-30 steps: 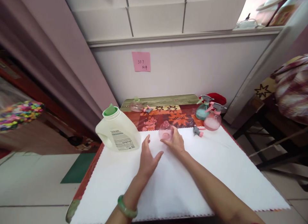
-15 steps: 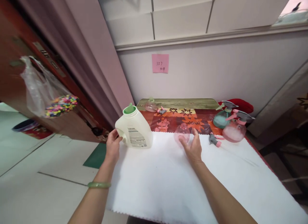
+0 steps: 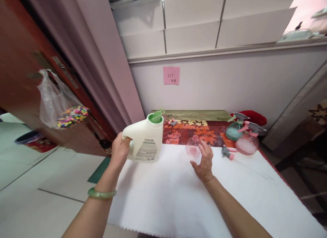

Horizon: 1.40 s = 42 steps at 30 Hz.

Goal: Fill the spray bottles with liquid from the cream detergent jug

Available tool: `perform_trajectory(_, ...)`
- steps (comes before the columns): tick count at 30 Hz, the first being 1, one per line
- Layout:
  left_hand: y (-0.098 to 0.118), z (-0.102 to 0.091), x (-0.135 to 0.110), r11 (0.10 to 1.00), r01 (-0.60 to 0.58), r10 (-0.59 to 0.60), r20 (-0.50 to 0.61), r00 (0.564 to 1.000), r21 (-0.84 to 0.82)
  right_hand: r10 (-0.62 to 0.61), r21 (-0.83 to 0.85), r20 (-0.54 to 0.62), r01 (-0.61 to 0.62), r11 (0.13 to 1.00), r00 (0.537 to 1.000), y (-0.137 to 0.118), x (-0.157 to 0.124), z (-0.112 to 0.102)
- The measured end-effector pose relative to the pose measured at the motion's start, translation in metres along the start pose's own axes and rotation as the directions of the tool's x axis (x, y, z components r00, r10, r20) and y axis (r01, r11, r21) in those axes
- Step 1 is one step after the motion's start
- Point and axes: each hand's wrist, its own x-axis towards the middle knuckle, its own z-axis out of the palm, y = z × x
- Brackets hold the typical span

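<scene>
My left hand (image 3: 121, 148) is wrapped round the handle of a large cream detergent jug (image 3: 146, 146), which leans to the right. The jug's mouth shows a green pouring spout (image 3: 155, 118), uncapped. A small clear pink bottle (image 3: 193, 146) without a spray head stands upright on the white table cover (image 3: 173, 190). Just right of it is my right hand (image 3: 203, 161), fingers apart and holding nothing; whether the fingertips touch the bottle I cannot tell. A loose grey and pink spray head (image 3: 227, 152) lies further right.
Two filled spray bottles, one green (image 3: 234, 129) and one pink (image 3: 247, 143), stand at the right. Behind the jug, another spray head (image 3: 173, 122) lies on the patterned cover (image 3: 184, 137). A bag of colourful pieces (image 3: 71, 117) hangs from the door at left.
The jug has tipped to the right in my left hand, its mouth now nearer the pink bottle. My right hand has drawn its thumb away from the bottle, which stays standing.
</scene>
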Motion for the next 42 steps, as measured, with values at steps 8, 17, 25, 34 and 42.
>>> perform_trajectory(8, 0.071, -0.02, -0.039, 0.758, -0.287, 0.263, 0.128, 0.956, 0.586, 0.281, 0.716, 0.526, -0.596, 0.364, 0.803, -0.082, 0.036, 0.038)
perform_trajectory(17, 0.046, -0.008, -0.071, 0.72, -0.335, 0.23, 0.246, 0.942, 0.608, 0.252, 0.706, 0.685, -0.708, 0.001, 0.684, -0.079, 0.041, 0.058)
perform_trajectory(25, -0.027, -0.042, -0.094, 0.862, 0.28, -0.335, -0.06, 0.94, -0.422, 0.207, 0.721, 0.68, -0.693, -0.016, 0.703, -0.08, 0.047, 0.056)
perform_trajectory(34, -0.053, -0.02, -0.119, 0.699, 0.513, -0.457, 0.241, 0.856, -0.499, 0.259, 0.73, 0.67, -0.68, -0.06, 0.696, -0.083, 0.053, 0.053)
perform_trajectory(42, -0.061, -0.004, -0.124, 0.636, 0.457, -0.414, 0.226, 0.882, -0.622, 0.286, 0.771, 0.63, -0.627, -0.113, 0.722, -0.089, 0.067, 0.042)
